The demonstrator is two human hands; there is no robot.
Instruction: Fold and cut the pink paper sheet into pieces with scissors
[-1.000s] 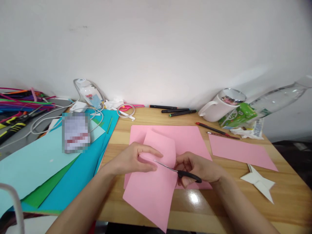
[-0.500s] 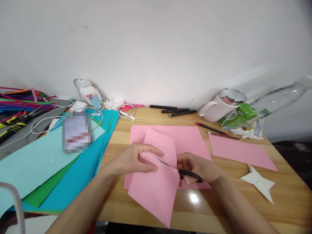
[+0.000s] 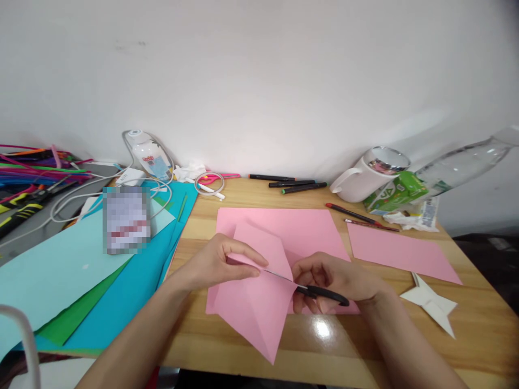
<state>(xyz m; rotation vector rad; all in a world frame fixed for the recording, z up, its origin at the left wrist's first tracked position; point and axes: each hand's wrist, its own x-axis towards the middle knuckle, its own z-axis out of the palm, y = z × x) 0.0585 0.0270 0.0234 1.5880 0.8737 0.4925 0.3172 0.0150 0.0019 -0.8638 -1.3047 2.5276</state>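
My left hand (image 3: pixel 217 260) pinches the upper part of a folded pink sheet (image 3: pixel 255 302) and holds it above the wooden desk (image 3: pixel 365 335). My right hand (image 3: pixel 338 281) grips black-handled scissors (image 3: pixel 320 293), whose blades reach left into the sheet's edge beside my left fingers. A larger pink sheet (image 3: pixel 300 227) lies flat on the desk under both hands.
Another pink sheet (image 3: pixel 399 251) and a white folded paper star (image 3: pixel 432 305) lie at the right. Blue and green sheets (image 3: pixel 81 275) and cables cover the left. Markers (image 3: pixel 298 185), a white mug (image 3: pixel 371 175), a green carton and a plastic bottle (image 3: pixel 462 162) stand along the wall.
The folded pink sheet has turned and risen a little in my left hand. The scissors have shifted slightly right, with the blades still in the paper.
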